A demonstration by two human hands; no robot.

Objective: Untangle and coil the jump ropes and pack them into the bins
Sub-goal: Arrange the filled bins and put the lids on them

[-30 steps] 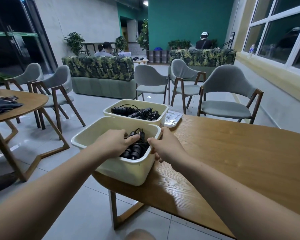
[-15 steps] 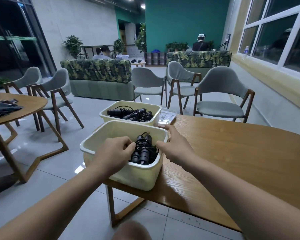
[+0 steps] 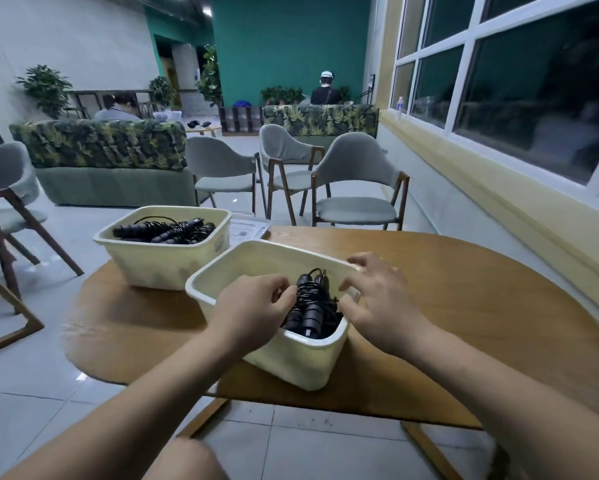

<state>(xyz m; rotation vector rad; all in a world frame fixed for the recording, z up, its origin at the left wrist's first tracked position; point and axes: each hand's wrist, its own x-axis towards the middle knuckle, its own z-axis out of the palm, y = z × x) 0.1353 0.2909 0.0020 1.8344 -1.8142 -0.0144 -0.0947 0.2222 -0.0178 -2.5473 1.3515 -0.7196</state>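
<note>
Nearest, the left hand (image 3: 253, 306) reaches into the near bin (image 3: 291, 362), fingers curled against the coiled jump rope (image 3: 312, 303); whether it actually grips cannot be told. Right hand (image 3: 377, 299) released, fingers spread loosely over the bin's right rim. Beyond, on the same surface (image 3: 464, 306), the far bin (image 3: 166, 258) holds more ropes (image 3: 166, 230).

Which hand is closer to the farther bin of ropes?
Left. The left hand reaches into the near bin on the side towards the far bin; the right hand is at the near bin's opposite rim.
</note>
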